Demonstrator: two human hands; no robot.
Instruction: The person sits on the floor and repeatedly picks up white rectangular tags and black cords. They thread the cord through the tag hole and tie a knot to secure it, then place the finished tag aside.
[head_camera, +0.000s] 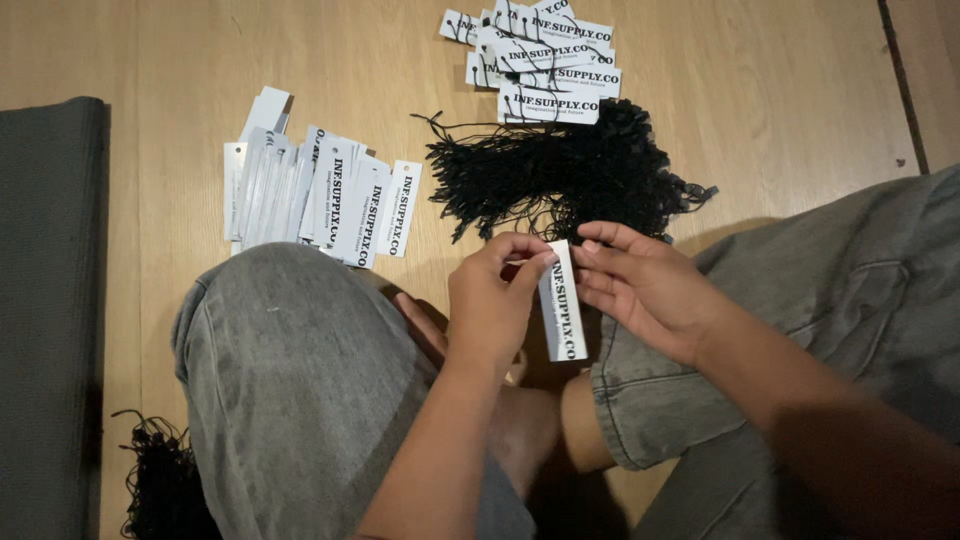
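- Just below the middle of the frame, the left hand (490, 305) pinches the top end of a white rectangular paper tag with black lettering (563, 310), thumb and forefinger closed right on its upper edge.
- The right hand (640, 285) holds the same tag from the other side, fingers laid flat along its long edge, loosely curled rather than clenched.
- The tag stands roughly upright, tilted a bit, hanging above the gap between the two knees in grey denim (300, 390).
- Room to move is pretty tight: knees on either side of the hands, and a heap of thin black strings (560, 175) just above them, nearly touching the fingertips.
- Centre-left there's a fanned stack of the same white tags (330, 195) lying on the light wooden floor (160, 60), with bare floor all round it.
- At the top centre sits another pile of tags with black strings already through them (540, 60).
- A dark grey mat (50, 300) runs down the left edge, and another black string clump (160, 480) pokes out at bottom left.
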